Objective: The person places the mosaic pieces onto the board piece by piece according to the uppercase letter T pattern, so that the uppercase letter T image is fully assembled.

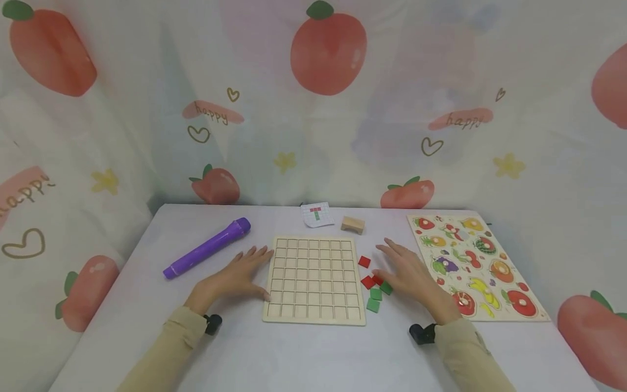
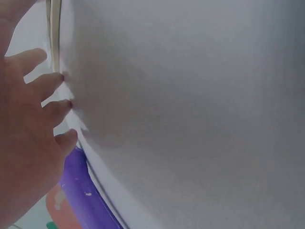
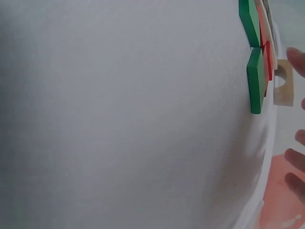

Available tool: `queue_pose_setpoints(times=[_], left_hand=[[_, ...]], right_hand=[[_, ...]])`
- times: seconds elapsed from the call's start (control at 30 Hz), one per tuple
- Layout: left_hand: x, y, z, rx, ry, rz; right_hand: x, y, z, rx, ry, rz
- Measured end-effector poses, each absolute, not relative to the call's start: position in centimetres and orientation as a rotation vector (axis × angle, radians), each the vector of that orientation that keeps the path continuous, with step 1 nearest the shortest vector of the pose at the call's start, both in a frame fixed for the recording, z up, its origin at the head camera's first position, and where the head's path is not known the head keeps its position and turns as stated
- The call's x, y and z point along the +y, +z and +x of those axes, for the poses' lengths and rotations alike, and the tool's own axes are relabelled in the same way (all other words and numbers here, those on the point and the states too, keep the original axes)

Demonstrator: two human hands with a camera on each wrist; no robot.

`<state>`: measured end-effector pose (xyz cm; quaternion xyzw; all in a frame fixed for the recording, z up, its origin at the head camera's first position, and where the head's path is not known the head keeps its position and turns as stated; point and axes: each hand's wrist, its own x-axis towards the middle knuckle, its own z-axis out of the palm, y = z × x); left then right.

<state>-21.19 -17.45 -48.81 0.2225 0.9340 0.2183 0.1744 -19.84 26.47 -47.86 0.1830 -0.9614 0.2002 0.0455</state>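
Note:
A square wooden grid board (image 1: 314,280) lies flat in the middle of the table. My left hand (image 1: 234,279) is spread at its left edge, fingertips and thumb at or near the rim; whether they touch it I cannot tell. To the board's right is a loose cluster of red tiles (image 1: 364,262) and green tiles (image 1: 373,305). Over the cluster's right side reaches my right hand (image 1: 411,275), fingers extended, holding nothing visible. It partly covers a red and a green tile. In the right wrist view, green tiles (image 3: 256,81) stand out beside the fingers.
Behind the board sit a small paper card (image 1: 317,215) with a red and green T pattern and a notched wooden block (image 1: 352,225). A purple toy microphone (image 1: 206,249) lies at the left. On the right is a fruit puzzle board (image 1: 460,258). A printed curtain (image 1: 323,147) encloses the table.

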Motion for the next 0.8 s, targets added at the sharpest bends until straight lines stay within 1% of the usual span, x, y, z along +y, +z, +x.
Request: queue_pose_setpoints(times=[0.13, 0.37, 0.57, 0.8], left_hand=[[-17.4, -48.9, -21.6, 2.615, 0.635, 0.664], [-17.1, -49.4, -22.1, 2.573, 0.657, 0.703], [-16.4, -49.3, -21.9, 2.555, 0.676, 0.680], [-15.9, -49.2, -21.8, 2.544, 0.679, 0.640]], right_hand=[[26.0, -48.1, -20.9, -2.964, 0.734, 0.561], [25.1, -48.6, -22.6, -3.033, 0.984, 0.393], [24.6, -48.5, -23.2, -3.103, 1.025, 0.331], [24.3, -48.6, -23.4, -3.129, 1.009, 0.349]])
